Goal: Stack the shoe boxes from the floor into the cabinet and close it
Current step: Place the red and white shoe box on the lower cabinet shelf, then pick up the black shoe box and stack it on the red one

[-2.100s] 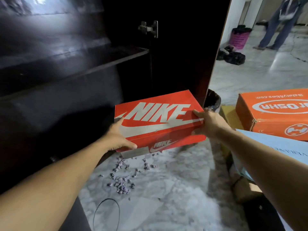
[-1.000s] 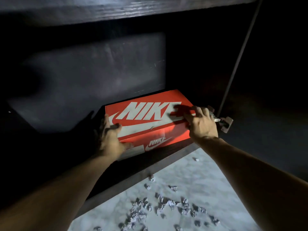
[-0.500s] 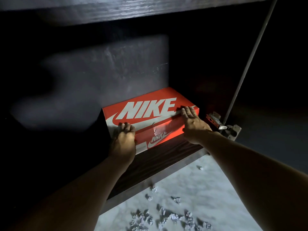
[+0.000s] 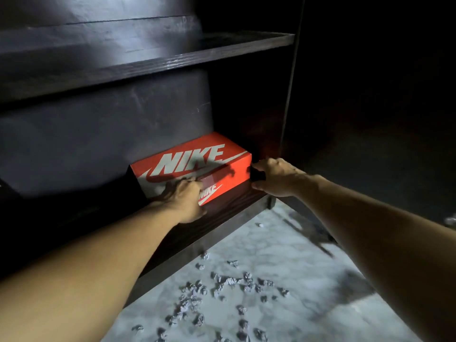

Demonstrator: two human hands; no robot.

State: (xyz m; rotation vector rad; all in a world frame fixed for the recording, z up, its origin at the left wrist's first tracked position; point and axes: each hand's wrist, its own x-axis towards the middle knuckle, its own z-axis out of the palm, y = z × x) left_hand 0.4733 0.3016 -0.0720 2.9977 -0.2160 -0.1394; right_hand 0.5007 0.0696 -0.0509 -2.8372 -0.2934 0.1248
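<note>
A: How many items appear?

B: 1 red shoe box (image 4: 197,160), 2 hands, 2 shelves, and many crumpled paper scraps (image 4: 222,287) on the marble floor (image 4: 283,255).

A: Location and orientation of the box?

B: Flat on the cabinet's bottom shelf (image 4: 222,218), lid up, in the right rear corner. Long axis runs left to right along the back panel; 1 long side faces the viewer. The upper shelf (image 4: 148,60) is above.

A: Hand states?

B: Left hand (image 4: 185,198) presses the front face, fingers extended. Right hand (image 4: 274,178) touches the box's right end, fingers loosely curled, gripping nothing.
</note>
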